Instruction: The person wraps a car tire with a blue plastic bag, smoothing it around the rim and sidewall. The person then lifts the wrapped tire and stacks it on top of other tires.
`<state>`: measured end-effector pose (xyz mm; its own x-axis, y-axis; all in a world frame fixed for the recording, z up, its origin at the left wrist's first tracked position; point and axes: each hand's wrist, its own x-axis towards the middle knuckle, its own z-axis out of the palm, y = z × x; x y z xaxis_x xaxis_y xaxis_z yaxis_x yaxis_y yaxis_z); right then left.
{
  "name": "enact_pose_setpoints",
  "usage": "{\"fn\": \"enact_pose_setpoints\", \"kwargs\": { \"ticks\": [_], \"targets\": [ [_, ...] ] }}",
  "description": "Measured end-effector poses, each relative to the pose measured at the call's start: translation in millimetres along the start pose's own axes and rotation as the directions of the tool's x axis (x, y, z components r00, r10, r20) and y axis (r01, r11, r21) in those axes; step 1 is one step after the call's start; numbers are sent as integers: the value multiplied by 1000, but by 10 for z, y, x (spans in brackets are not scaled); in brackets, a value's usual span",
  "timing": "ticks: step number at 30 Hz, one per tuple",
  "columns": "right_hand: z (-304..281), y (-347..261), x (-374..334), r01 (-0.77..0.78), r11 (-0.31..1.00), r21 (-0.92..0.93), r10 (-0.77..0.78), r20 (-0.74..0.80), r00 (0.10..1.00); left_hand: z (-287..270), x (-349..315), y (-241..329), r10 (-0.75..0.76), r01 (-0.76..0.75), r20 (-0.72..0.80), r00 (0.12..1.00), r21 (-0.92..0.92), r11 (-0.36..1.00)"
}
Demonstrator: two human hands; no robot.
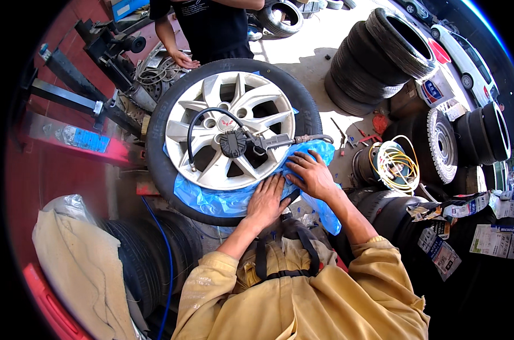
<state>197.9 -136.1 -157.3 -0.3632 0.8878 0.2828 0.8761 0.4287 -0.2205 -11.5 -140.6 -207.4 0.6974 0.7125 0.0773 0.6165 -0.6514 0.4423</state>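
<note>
Left hand (pixel 264 203) and right hand (pixel 313 174) are lying open on blue plastic (pixel 214 199) along the wheel's (pixel 227 123) near side.
Both are clamping nothing — fingers extended, seemingly keeping the sheet down. Just beyond them, the inflator gauge (pixel 232 144) is resting across the spokes, perhaps for easy reach. Palms are hiding what is beneath — whether the gauge's hose (pixel 190 134) is meeting a valve is unclear.

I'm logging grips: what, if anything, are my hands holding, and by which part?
Nothing visibly gripped; left hand and right hand lie on the blue plastic.
</note>
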Motion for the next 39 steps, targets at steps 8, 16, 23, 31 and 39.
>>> {"fn": "enact_pose_setpoints", "kwargs": {
  "ticks": [8,16,23,31,39],
  "targets": [
    [102,151,-413,-69,994,-87,73,43,996,243,637,267,-348,339,-36,937,-149,929],
    [273,1051,261,105,966,235,-150,182,972,77,707,678,-337,327,-83,938,-112,938],
    [-146,1537,-49,3,796,605,168,-226,960,308,1116,636,-500,495,90,861,74,866],
    [-38,1576,-561,-80,640,765,176,-45,983,766,1584,701,-808,811,-111,579,-26,584],
    [403,1753,156,315,870,380,-350,25,936,168,1318,1086,-631,618,-99,769,-139,774]
  ]
}}
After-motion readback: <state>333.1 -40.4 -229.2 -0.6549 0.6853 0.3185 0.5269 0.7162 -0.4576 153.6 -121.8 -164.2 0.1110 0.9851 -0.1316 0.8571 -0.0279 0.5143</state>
